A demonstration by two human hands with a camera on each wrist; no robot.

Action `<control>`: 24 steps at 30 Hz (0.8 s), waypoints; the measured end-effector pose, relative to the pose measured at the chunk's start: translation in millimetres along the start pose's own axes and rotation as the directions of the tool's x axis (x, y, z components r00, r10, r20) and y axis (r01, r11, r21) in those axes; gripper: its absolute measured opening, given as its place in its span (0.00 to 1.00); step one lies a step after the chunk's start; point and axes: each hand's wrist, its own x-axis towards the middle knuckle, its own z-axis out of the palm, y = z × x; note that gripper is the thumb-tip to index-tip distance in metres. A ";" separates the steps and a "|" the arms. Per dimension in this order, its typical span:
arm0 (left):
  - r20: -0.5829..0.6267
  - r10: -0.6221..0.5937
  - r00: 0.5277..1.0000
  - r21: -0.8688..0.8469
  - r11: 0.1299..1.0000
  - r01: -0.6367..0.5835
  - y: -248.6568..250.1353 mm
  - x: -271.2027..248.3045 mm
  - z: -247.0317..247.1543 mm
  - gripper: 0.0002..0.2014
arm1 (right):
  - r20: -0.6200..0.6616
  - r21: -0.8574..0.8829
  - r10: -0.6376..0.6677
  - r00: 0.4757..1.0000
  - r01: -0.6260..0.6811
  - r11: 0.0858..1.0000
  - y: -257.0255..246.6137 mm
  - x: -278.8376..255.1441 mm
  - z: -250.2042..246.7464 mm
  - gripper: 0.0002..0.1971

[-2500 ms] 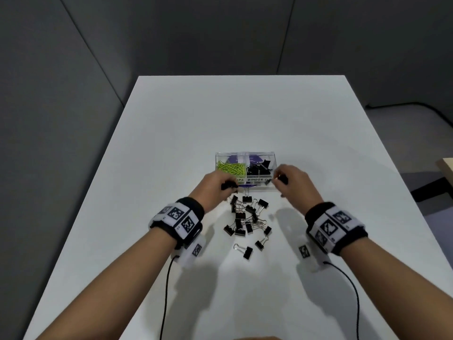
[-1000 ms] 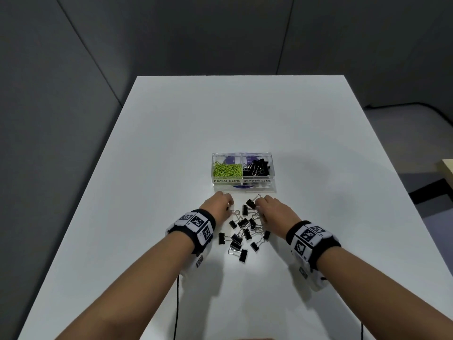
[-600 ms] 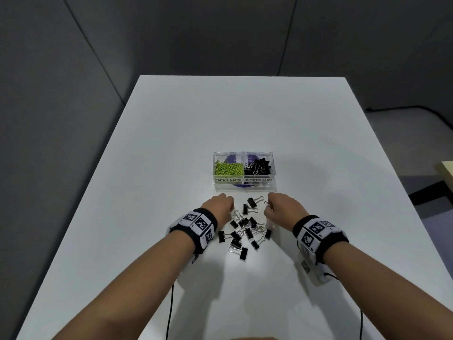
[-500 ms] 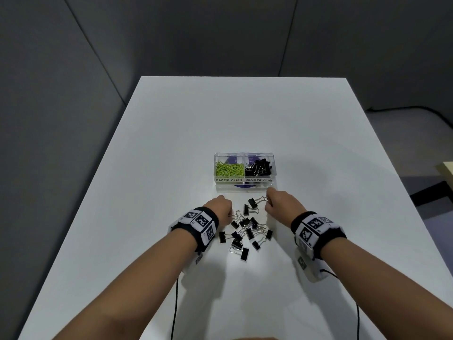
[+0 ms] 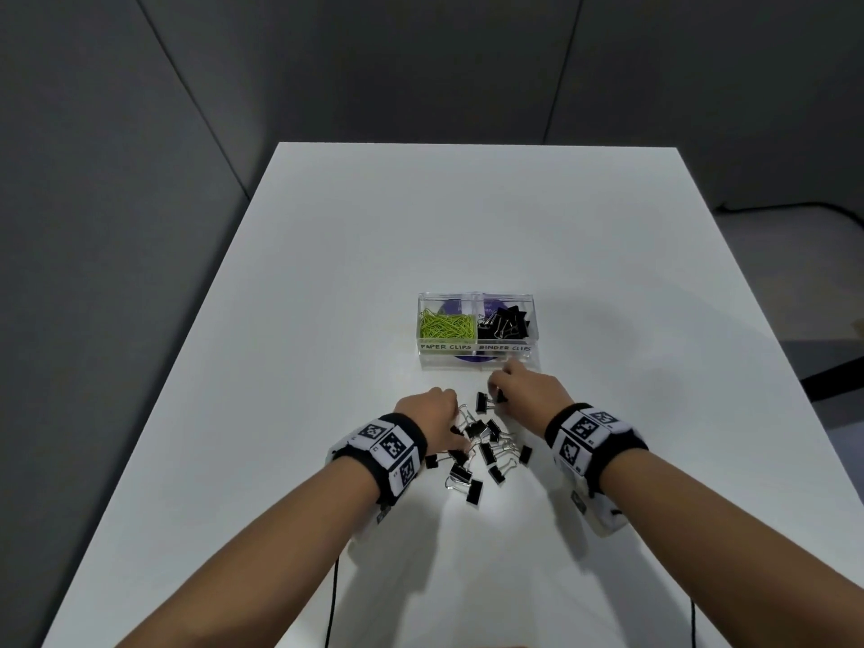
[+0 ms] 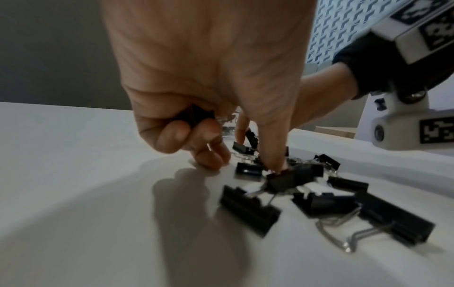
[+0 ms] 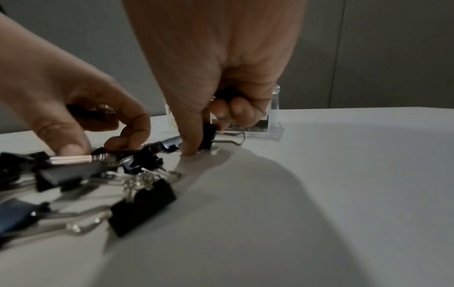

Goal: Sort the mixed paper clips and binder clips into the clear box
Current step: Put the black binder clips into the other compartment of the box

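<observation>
The clear box (image 5: 476,367) stands on the white table (image 5: 467,226), with green paper clips (image 5: 446,326) in its left compartment and black binder clips (image 5: 506,322) in its right. A pile of loose black binder clips (image 5: 484,449) lies in front of it. My left hand (image 5: 432,413) is at the pile's left edge; its curled fingers hold a binder clip (image 6: 194,116) while thumb and forefinger press on another clip (image 6: 282,179). My right hand (image 5: 516,390) is at the pile's far side and pinches a binder clip (image 7: 209,136) standing on the table.
Both wrists carry black bands with white marker blocks (image 5: 390,449), and thin cables (image 5: 333,596) trail toward the table's near edge. The table edges drop off left and right. Grey walls stand behind.
Both hands came back from the box to the pile. The right hand has shifted slightly forward and taken a clip at the pile's far side; the left stays low over the clips.
</observation>
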 end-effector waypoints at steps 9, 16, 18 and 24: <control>-0.012 0.023 1.000 -0.077 0.997 -0.024 7.0 0.5 6.9 0.15 | 0.087 0.281 0.163 0.983 -0.181 0.942 5.5 -6.2 11.2 0.06; -0.018 0.033 0.999 -0.172 0.984 -0.035 -4.1 5.2 7.1 0.11 | 0.090 0.415 0.204 0.975 -0.224 0.882 8.9 -11.3 -1.5 0.13; -0.033 0.030 0.999 -0.236 0.971 -0.036 -10.6 5.2 5.8 0.10 | 0.098 0.496 0.209 0.973 -0.230 0.838 8.4 -13.9 -4.3 0.09; -0.084 -0.001 0.996 -0.271 0.962 -0.022 -26.5 -0.7 -3.9 0.13 | 0.098 0.540 0.194 0.976 -0.215 0.813 -1.8 -25.9 -8.7 0.09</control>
